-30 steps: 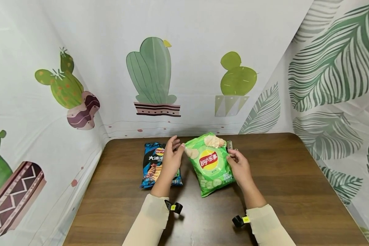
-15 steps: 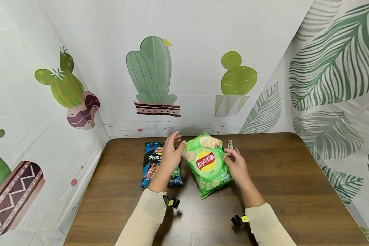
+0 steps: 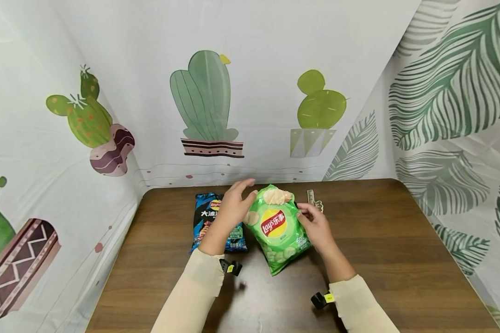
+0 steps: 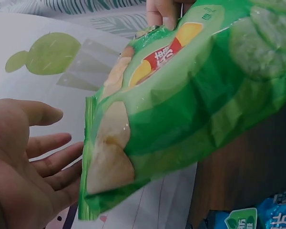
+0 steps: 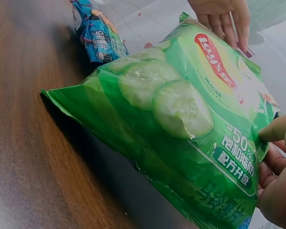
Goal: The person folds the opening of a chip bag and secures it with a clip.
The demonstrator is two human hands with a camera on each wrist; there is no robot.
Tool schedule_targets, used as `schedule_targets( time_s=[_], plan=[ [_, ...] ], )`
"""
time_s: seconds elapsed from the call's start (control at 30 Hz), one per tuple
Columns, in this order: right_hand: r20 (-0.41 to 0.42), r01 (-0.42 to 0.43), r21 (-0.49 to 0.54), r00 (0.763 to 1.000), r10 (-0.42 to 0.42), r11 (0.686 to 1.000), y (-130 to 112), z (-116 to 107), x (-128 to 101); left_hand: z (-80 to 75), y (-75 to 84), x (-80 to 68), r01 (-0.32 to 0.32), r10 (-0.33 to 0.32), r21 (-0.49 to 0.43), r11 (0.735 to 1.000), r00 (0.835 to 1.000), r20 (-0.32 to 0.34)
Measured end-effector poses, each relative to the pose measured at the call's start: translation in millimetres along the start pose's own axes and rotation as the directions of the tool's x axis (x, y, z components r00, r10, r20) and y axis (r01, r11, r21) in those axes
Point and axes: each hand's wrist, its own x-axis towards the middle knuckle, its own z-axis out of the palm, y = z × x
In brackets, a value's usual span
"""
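A green Lay's chip bag [image 3: 275, 226] is tilted up from the table in the middle of the head view, its top corner pointing away. My right hand [image 3: 316, 226] pinches its right edge between thumb and fingers; the right wrist view shows that thumb on the green wrapper. At the bag's upper left, my left hand [image 3: 232, 208] has its fingers extended and thumb apart. In the left wrist view its fingertips lie close beside the bag's sealed edge; whether they touch it I cannot tell. Under the left forearm lies a blue Lay's chip bag [image 3: 204, 222], partly covered.
A small ruler-shaped item [image 3: 315, 201] lies behind my right hand near the back of the brown wooden table [image 3: 400, 259]. Cloth printed with cacti and leaves [image 3: 266, 92] hangs behind the table and on both sides.
The green chip bag has shifted left and slightly nearer, my right hand moving with it. My left hand has edged right. More of the ruler-shaped item shows now.
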Motion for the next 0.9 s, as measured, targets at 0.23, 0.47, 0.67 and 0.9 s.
schedule_targets(
  time_s=[0.23,0.47,0.67,0.9],
  plan=[
    [0.043,0.033,0.022,0.998,-0.034,0.999,1,4,-1,4.1,2.0,0.8,0.013,-0.014,0.031,0.999,0.999,0.046],
    [0.044,0.041,0.024,0.998,-0.042,0.999,-2,6,-1,9.2,0.2,1.8,0.003,-0.008,0.092,0.996,0.998,0.061],
    [0.049,0.012,0.004,0.999,-0.012,1.0,-16,8,-1,13.1,-3.5,2.8,0.0,-0.004,0.091,0.996,0.999,0.042],
    [0.037,0.01,0.019,0.999,-0.011,1.0,-8,12,5,12.8,-2.8,3.1,0.005,-0.007,0.075,0.997,1.0,0.016]
  ],
)
